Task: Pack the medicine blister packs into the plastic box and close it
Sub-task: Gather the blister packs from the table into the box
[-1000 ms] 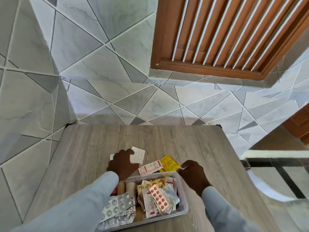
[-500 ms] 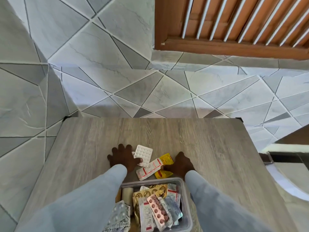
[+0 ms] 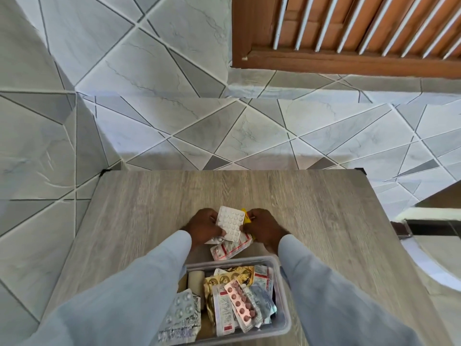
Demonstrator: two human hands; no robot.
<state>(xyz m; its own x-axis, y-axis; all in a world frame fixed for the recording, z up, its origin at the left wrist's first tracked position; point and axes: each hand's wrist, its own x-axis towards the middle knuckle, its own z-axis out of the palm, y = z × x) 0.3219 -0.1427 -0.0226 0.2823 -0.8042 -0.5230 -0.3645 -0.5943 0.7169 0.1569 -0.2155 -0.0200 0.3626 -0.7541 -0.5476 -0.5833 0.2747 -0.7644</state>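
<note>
Half a second ago my hands lay apart on the desk [image 3: 311,196], the left flat beside the loose packs and the right just touching the yellow one. Now they have closed in on each other and gathered the loose packs into one bundle, lifted a little off the desk just beyond the far rim of the plastic box [image 3: 285,318].

My left hand [image 3: 203,227] is curled round the left edge of the white blister pack [image 3: 230,224], thumb across its lower corner. My right hand [image 3: 265,227] is curled on the other side, pinching the yellow sachet [image 3: 247,217], which peeks out behind the white pack. The red-and-white strip [image 3: 232,248] hangs below the bundle toward the box; I cannot tell which hand, if either, has hold of it.

The box sits near the desk's front edge between my sleeves, open, already crowded with gold foil, silver and pink packs. No lid shows in view.

As I judge it, this bundle is the last of the loose packs: it needs dropping into the box, then the lid found.
</note>
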